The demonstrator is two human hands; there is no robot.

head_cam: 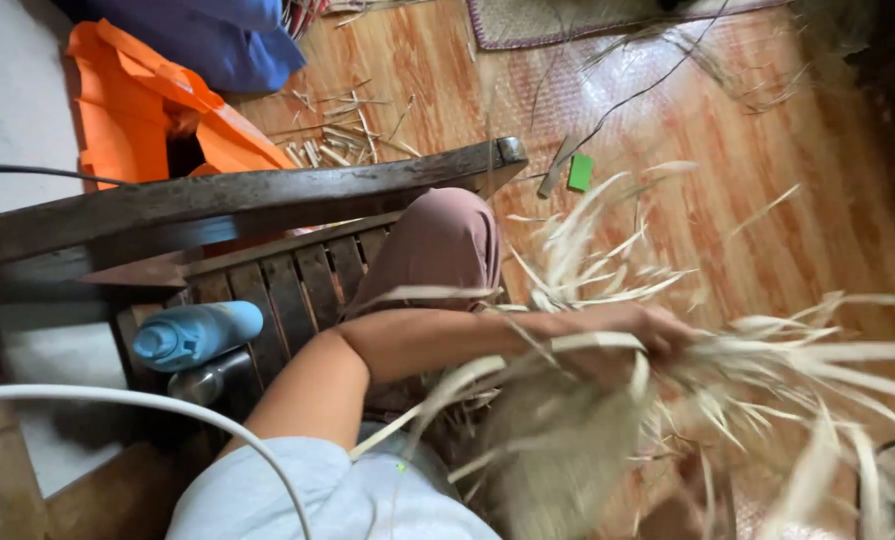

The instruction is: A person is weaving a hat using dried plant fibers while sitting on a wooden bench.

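My left hand (657, 335) reaches across my lap and is closed on a bunch of pale dried straw strips (767, 350) that fan out to the right and upward. Under the hand hangs a blurred, partly woven straw piece (557, 450) from which the loose strips spring. My left arm runs from a light blue sleeve (327, 495) at the bottom. A knee in pink trousers (437, 240) shows above the forearm. My right hand does not show anywhere; the straw may hide it.
I sit on a dark slatted wooden bench (297, 280) with an armrest (267, 190). A blue bottle (197, 335) and a metal flask (207, 375) lie on the seat. An orange bag (147, 110), straw scraps (337, 140), a green tag (579, 172) and a woven mat (567, 20) lie on the floor.
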